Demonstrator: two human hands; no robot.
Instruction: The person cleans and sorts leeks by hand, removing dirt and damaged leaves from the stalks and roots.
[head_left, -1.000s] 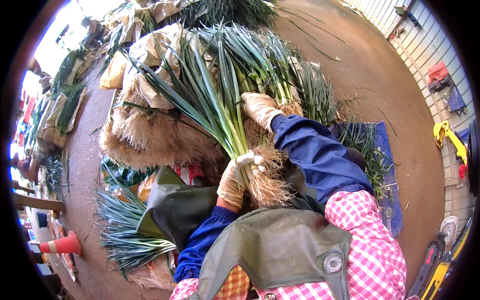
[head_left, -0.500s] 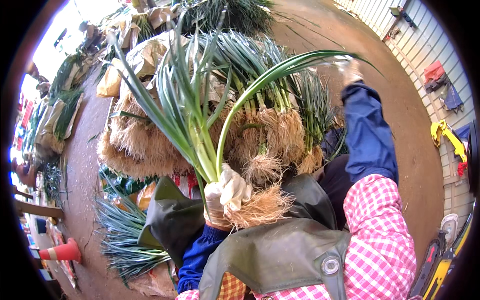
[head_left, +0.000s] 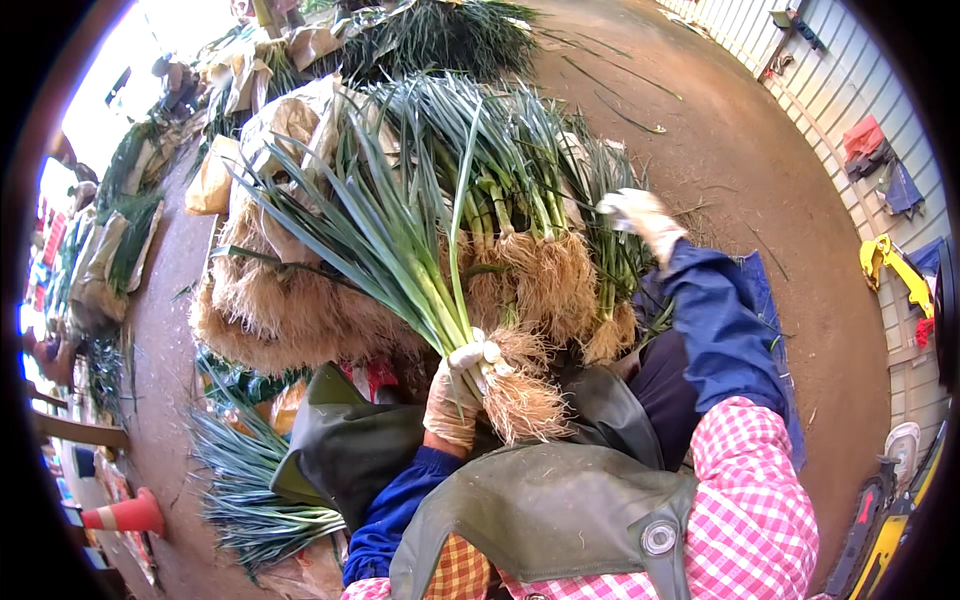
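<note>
My left hand, in a pale glove, is closed around the lower stems of a small bunch of leeks. Their long green leaves fan up and to the left. Below the fingers, a tuft of tan roots hangs out to the right. Up at the right, my right hand, also gloved, is in the air beside the pile and apart from the held bunch. Motion blurs its fingers; a pale, shiny patch shows at their tips, but I cannot make out what it is.
Ahead lies a big pile of rooted leeks with brown paper. More leeks lie at the lower left, near an orange cone. A blue sheet is on the floor at right, before a slatted wall.
My right hand has come down and left from the upper right, away from the long leaf it was pulling outward. The left hand has shifted slightly right, turning the bunch.
</note>
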